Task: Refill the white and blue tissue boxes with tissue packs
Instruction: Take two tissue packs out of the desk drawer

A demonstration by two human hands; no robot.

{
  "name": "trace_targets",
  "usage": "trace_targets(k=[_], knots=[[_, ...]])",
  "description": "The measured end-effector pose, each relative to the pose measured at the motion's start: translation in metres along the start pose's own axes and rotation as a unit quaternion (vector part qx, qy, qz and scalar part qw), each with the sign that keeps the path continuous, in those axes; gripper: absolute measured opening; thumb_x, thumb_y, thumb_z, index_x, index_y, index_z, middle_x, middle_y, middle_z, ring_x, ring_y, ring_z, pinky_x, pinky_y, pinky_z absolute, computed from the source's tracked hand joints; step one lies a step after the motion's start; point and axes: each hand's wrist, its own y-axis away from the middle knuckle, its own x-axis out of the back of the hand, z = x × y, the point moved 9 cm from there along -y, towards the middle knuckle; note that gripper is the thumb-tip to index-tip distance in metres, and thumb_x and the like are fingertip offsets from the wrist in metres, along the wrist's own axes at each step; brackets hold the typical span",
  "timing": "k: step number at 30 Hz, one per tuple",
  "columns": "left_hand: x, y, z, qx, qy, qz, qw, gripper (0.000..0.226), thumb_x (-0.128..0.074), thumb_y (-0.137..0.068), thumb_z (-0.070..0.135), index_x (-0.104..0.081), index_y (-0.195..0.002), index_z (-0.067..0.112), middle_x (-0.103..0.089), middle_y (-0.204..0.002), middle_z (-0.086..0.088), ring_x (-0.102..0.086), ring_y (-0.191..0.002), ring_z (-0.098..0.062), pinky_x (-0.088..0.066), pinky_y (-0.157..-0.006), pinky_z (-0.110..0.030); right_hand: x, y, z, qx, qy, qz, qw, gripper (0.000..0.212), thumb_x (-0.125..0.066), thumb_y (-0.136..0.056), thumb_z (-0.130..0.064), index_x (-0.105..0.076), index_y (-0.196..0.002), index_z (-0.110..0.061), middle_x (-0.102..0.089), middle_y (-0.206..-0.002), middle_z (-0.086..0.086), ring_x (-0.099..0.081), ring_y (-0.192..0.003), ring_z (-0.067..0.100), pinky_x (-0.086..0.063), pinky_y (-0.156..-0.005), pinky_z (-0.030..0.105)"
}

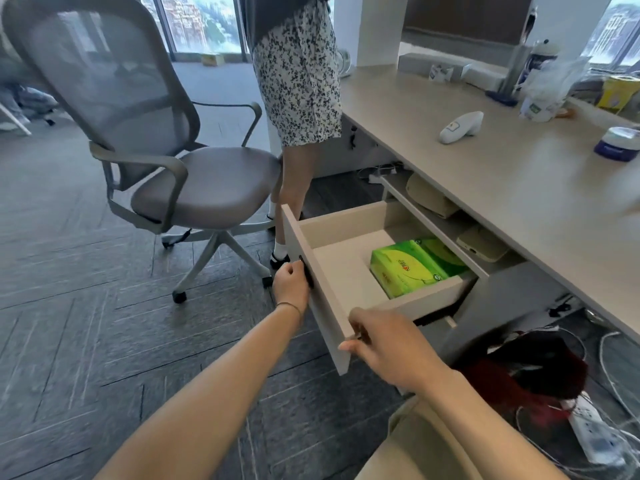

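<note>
A light wooden drawer (323, 282) stands pulled out from under the desk. Inside it lie green tissue packs (405, 268), one in front and another partly hidden behind it under the desk frame. My left hand (291, 282) grips the dark handle on the drawer's front panel. My right hand (384, 348) holds the near corner of the same front panel, fingers curled over its edge. A white and blue box (618, 143) sits at the right edge of the desk top.
A grey mesh office chair (156, 150) stands to the left. Another person in a patterned skirt (298, 81) stands by the desk end. On the desk (485, 174) lie a white handheld device (460, 128) and bottles. Cables and a power strip (592, 434) lie on the floor.
</note>
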Motion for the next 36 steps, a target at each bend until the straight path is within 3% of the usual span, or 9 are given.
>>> trace_targets(k=[8, 11, 15, 18, 20, 23, 25, 30, 36], knots=[[0.05, -0.003, -0.013, 0.011, 0.012, 0.039, 0.999, 0.031, -0.048, -0.086, 0.035, -0.041, -0.063, 0.015, -0.05, -0.063, -0.009, -0.049, -0.066, -0.025, -0.038, -0.061, -0.041, -0.019, -0.011, -0.046, 0.055, -0.026, -0.012, 0.998, 0.038, -0.06, -0.088, -0.058, -0.045, -0.08, -0.024, -0.054, -0.076, -0.008, -0.045, -0.069, 0.014, -0.032, -0.06, 0.032], [0.061, 0.005, -0.008, 0.025, 0.002, 0.067, 0.997, 0.019, -0.049, -0.087, 0.036, -0.05, -0.086, 0.017, -0.059, -0.084, -0.008, -0.057, -0.082, -0.028, -0.045, -0.072, -0.042, -0.012, -0.013, -0.039, 0.013, -0.106, -0.009, 0.994, 0.042, -0.053, -0.086, -0.066, -0.054, -0.08, -0.024, -0.058, -0.072, -0.009, -0.051, -0.068, 0.011, -0.042, -0.062, 0.033], [0.073, 0.031, 0.062, -0.168, -0.056, 0.114, 0.978, 0.029, -0.051, -0.091, 0.015, -0.048, -0.117, 0.027, -0.054, -0.103, -0.001, -0.056, -0.097, -0.024, -0.046, -0.083, -0.039, 0.018, -0.016, 0.006, -0.068, -0.168, 0.078, 0.98, 0.042, -0.045, -0.097, -0.054, -0.053, -0.073, -0.02, -0.055, -0.063, -0.001, -0.053, -0.064, 0.016, -0.042, -0.062, 0.039], [0.013, 0.065, 0.139, -0.389, -0.17, -0.007, 0.906, 0.025, -0.052, -0.088, 0.006, -0.061, -0.108, 0.018, -0.064, -0.099, 0.002, -0.06, -0.091, -0.016, -0.048, -0.081, -0.033, 0.043, -0.011, 0.058, -0.143, -0.136, 0.154, 0.968, 0.035, -0.051, -0.099, -0.036, -0.055, -0.069, -0.019, -0.052, -0.059, -0.004, -0.05, -0.061, 0.016, -0.035, -0.059, 0.04], [-0.055, 0.086, 0.154, -0.452, -0.256, -0.161, 0.839, 0.03, -0.051, -0.087, 0.002, -0.065, -0.109, 0.017, -0.069, -0.098, 0.0, -0.063, -0.091, -0.017, -0.051, -0.083, -0.036, 0.057, -0.002, 0.093, -0.198, -0.118, 0.19, 0.954, 0.032, -0.054, -0.098, -0.031, -0.059, -0.069, -0.02, -0.053, -0.058, -0.006, -0.052, -0.061, 0.017, -0.035, -0.058, 0.039], [-0.145, 0.109, 0.116, -0.485, -0.475, -0.356, 0.642, 0.053, -0.057, -0.084, 0.006, -0.057, -0.133, 0.025, -0.062, -0.132, -0.004, -0.059, -0.119, -0.026, -0.048, -0.1, -0.042, 0.075, 0.013, 0.129, -0.255, -0.103, 0.222, 0.935, 0.033, -0.054, -0.097, -0.031, -0.061, -0.068, -0.018, -0.058, -0.057, -0.002, -0.056, -0.06, 0.018, -0.038, -0.058, 0.038], [-0.169, 0.109, 0.084, -0.452, -0.551, -0.431, 0.553, 0.067, -0.062, -0.084, 0.012, -0.044, -0.148, 0.026, -0.047, -0.152, -0.005, -0.048, -0.135, -0.029, -0.039, -0.111, -0.04, 0.082, 0.02, 0.138, -0.264, -0.11, 0.224, 0.932, 0.033, -0.054, -0.097, -0.031, -0.06, -0.067, -0.016, -0.057, -0.056, 0.0, -0.056, -0.058, 0.017, -0.04, -0.057, 0.037], [-0.162, 0.103, 0.059, -0.399, -0.587, -0.487, 0.509, 0.095, -0.061, -0.081, 0.008, -0.013, -0.161, 0.028, -0.009, -0.17, -0.006, -0.014, -0.155, -0.023, -0.013, -0.125, -0.038, 0.093, 0.02, 0.148, -0.26, -0.115, 0.218, 0.934, 0.031, -0.055, -0.097, -0.029, -0.062, -0.068, -0.02, -0.057, -0.055, -0.006, -0.052, -0.055, 0.007, -0.036, -0.052, 0.025], [-0.142, 0.073, 0.058, -0.452, -0.703, -0.352, 0.421, 0.11, -0.075, -0.072, 0.032, -0.008, -0.16, 0.026, -0.016, -0.159, -0.014, -0.024, -0.142, -0.035, -0.032, -0.111, -0.048, 0.09, 0.004, 0.149, -0.256, -0.093, 0.192, 0.943, 0.033, -0.053, -0.098, -0.03, -0.063, -0.068, -0.021, -0.062, -0.06, -0.005, -0.056, -0.058, 0.007, -0.043, -0.056, 0.028]])
